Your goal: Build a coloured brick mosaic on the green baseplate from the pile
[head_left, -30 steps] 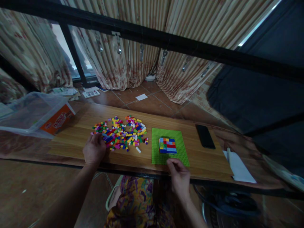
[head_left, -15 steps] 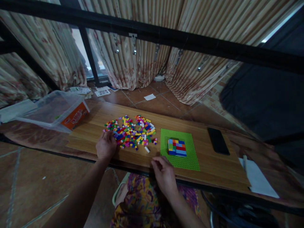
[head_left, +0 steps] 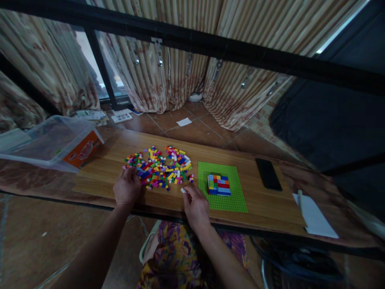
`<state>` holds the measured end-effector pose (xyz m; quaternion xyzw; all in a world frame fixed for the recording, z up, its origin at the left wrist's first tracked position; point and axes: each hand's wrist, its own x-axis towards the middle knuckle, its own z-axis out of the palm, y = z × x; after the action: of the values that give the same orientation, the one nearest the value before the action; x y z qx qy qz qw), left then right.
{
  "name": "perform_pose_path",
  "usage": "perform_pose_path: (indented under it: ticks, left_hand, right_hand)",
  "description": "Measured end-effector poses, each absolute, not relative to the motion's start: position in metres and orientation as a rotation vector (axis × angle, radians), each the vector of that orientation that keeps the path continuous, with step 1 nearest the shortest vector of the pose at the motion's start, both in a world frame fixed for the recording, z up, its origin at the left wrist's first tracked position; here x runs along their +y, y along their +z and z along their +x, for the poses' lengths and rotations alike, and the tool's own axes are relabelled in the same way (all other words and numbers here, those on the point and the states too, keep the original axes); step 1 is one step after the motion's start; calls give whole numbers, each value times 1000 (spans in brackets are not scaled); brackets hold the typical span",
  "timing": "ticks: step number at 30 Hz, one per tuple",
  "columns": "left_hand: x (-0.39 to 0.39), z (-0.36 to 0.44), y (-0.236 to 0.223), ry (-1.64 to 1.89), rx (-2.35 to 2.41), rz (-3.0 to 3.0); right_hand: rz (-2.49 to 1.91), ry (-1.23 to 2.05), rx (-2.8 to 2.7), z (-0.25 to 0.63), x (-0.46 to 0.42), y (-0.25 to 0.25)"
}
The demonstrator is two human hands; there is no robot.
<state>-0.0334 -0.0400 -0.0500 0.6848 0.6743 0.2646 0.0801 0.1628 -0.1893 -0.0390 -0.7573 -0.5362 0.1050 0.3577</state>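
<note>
Loose toy bricks (head_left: 162,170) in many colours lie in a spread pile on the wooden board. My left hand (head_left: 128,186) rests at the pile's lower left edge, its fingers curled together among the bricks; what they hold, if anything, is hidden. In front of the pile, my right hand (head_left: 196,204) has its thumb and fingers closed around a white brick (head_left: 183,190), of which only one end shows. To the right of that hand is a green baseplate (head_left: 236,200), bearing a low block of built-up bricks (head_left: 219,185) in blue, red, yellow and other colours.
A clear plastic box (head_left: 45,154) with an orange label stands left of the wooden board (head_left: 168,202). A black phone (head_left: 268,174) lies right of the baseplate. Farther right are white paper (head_left: 319,218) and a pale stick-like thing (head_left: 300,200). Curtains hang behind.
My right hand has moved up and left to the white brick and closed on it. My left hand stays at the pile's edge. The whole view has shifted slightly.
</note>
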Motion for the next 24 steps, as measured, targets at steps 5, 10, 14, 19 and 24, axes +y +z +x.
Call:
perform_pose_path:
  ticks: [5, 10, 14, 19, 24]
  left_hand:
    - [-39, -34, -52, 802, 2003, 2074]
    - [-38, -34, -53, 766, 2046, 2057]
    - [-38, -33, -51, 761, 2041, 2052]
    - [-38, -34, -51, 759, 2036, 2054]
    - [-37, -35, -55, 783, 2030, 2070]
  right_hand:
    - [-2000, 129, -1178, 200, -231, -36]
    - [-2127, -35, -1088, 232, -245, -42]
    - [-2161, -115, -1081, 236, -239, -47]
    - [-2161, -245, -1080, 231, -234, -48]
    - [-2183, -305, -1072, 232, -233, -48]
